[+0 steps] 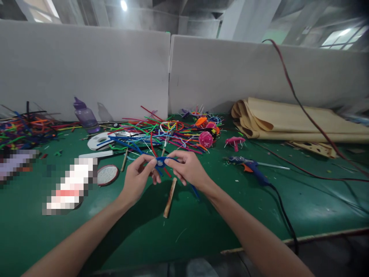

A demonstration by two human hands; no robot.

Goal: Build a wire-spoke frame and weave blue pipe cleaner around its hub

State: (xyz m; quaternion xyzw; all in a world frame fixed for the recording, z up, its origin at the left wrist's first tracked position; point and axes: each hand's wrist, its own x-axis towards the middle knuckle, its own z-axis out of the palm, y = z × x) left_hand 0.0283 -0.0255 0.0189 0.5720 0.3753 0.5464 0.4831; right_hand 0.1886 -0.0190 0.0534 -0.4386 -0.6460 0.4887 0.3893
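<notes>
Between both hands, above the green table, is a blue pipe cleaner [161, 161] bent into a small loop. My left hand [140, 175] pinches its left side between thumb and forefinger. On the right side, my right hand [188, 169] pinches it the same way, and a blue end hangs down below that hand. A short wooden stick [170, 198] lies on the table just below the hands. Behind them spreads a loose heap of coloured pipe cleaners [138, 132]. Thin white strands stand out near the fingers; what they belong to is unclear.
A blue glue gun [256, 171] with a black cord lies to the right. Pink and orange fuzzy pieces [206, 138] sit behind. On the left are a purple bottle [85, 115], a white tape roll [100, 141] and a round disc [107, 175]. Folded brown paper [288, 119] lies back right.
</notes>
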